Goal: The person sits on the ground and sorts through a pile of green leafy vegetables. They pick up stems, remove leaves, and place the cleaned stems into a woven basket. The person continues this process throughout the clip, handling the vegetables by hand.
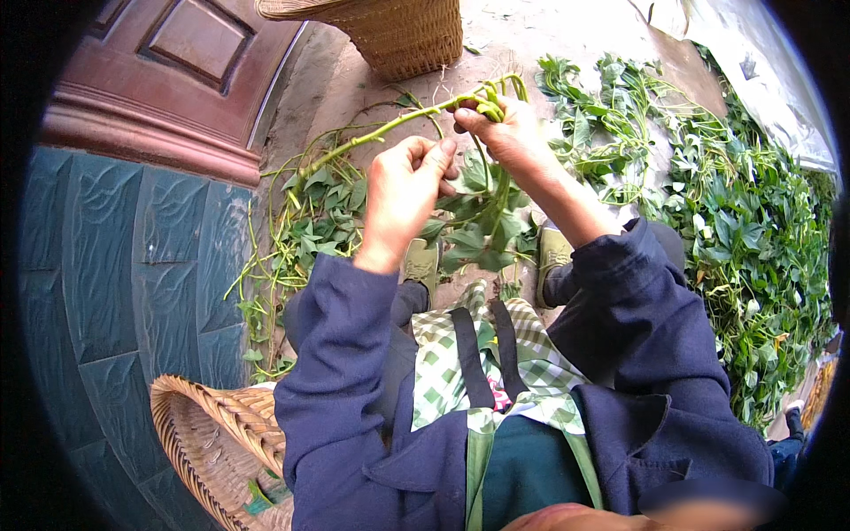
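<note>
My right hand (508,133) grips a small bundle of green leaf stalks (490,107) together with a thick vine stem (398,121), likely sweet potato. The stem arches down to the left. Leaves (488,229) hang below this hand, between my shoes. My left hand (408,189) is just under the stem, thumb and fingers pinched together. A thin stalk reaches its fingertips; whether they hold it is unclear. On the ground to the left lies a heap of leafy vines (325,199).
More cut vines (744,245) are heaped along the right. A wicker basket (418,36) stands ahead; another woven basket (219,425) with a few leaves is at my lower left. A blue tiled wall (133,265) and brown door (179,73) border the left. White sheeting (764,73) is at upper right.
</note>
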`<state>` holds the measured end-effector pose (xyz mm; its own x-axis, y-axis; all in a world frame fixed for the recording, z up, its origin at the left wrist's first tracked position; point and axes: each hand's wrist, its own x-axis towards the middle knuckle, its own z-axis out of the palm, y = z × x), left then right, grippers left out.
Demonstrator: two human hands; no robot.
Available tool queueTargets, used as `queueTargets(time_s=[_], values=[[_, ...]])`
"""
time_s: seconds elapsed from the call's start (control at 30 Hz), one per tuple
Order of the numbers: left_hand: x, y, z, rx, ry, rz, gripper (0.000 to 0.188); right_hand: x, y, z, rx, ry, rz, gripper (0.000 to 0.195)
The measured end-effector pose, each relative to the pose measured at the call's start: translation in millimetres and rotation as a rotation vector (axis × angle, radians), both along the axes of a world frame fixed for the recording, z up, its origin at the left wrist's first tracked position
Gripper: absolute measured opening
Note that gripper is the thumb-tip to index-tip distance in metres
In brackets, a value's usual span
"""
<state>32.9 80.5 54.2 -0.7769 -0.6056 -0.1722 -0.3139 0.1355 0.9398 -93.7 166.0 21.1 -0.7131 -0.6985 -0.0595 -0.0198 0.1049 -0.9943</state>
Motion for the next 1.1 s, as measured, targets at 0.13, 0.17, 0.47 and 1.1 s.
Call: queueTargets(time_s=[0.13,0.17,0.47,1.1], values=[[-15.4,-4.1,2.4,-1.199,0.314,-0.001,0.018,2.5,-2.6,-12.4,-0.036,0.125,0.040,0.015],[-17.5,-7.6,-4.2,-1.204,0.274,-0.054,0.018,4.4,-0.2,-8.8,0.023,0.205,0.078,0.016],[-15.0,-9.8,-20.6,-0.937,0.122,0.018,0.013,8.3,-0.6,-13.6,-0.030,0.236,0.118,0.017],[-11.0,-35.2,-8.1,-0.725,0.101,0.127,0.021,43.1,15.4,23.7,-0.058,0.086,0.624,0.016]])
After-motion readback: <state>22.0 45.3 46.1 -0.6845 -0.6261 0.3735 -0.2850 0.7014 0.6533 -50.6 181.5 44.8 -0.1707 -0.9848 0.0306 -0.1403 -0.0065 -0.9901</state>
